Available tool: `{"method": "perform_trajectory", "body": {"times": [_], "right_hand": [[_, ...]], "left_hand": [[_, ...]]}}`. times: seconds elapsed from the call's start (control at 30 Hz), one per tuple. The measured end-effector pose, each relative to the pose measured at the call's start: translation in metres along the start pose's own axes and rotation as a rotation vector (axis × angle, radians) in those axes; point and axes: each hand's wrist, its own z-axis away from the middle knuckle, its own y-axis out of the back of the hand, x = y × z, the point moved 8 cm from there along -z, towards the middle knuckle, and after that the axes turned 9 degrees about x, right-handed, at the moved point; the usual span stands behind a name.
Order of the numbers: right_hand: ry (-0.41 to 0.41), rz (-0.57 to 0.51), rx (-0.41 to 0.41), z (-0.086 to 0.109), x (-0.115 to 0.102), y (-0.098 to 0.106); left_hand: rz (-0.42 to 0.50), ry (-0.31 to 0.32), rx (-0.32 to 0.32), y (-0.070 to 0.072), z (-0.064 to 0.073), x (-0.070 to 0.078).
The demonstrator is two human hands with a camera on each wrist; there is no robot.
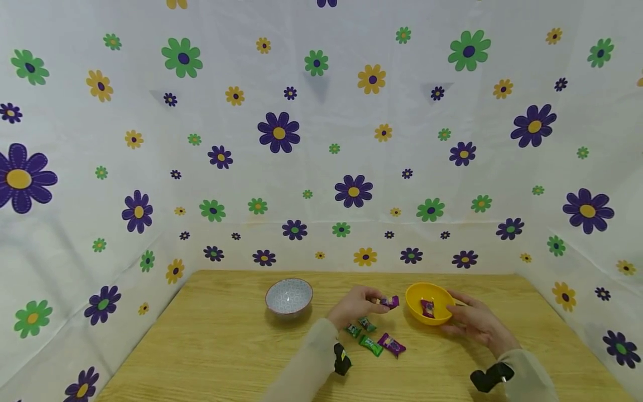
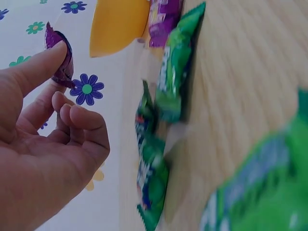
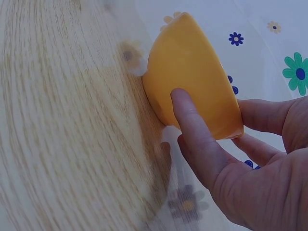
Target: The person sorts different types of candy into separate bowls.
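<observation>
Work appears partway along: one purple candy (image 1: 427, 309) lies inside the yellow bowl (image 1: 443, 300), around whose side the right hand (image 1: 477, 321) curls its fingers. The left hand (image 1: 354, 307) pinches a second purple candy (image 1: 394, 302) just outside that bowl. A third purple candy (image 1: 391, 345) and several green candies (image 1: 370, 346) lie on the surface (image 1: 211, 329), yet to be placed in either bowl.
</observation>
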Motion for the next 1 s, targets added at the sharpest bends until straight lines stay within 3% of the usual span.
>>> {"method": "perform_trajectory", "body": {"times": [0.47,0.7,1.0], "right_hand": [[-0.005,-0.006,-0.017,0.000,0.000,0.001],[-0.026,-0.019,-0.028,-0.002,0.000,0.004],[-0.056,-0.053,-0.041,-0.009,0.004,0.007]], "left_hand": [[0.044,0.023,0.104,-0.020,-0.006,0.007],[0.084,0.068,0.162,-0.028,-0.007,0.007],[0.111,0.050,0.161,-0.036,-0.006,0.013]]}}
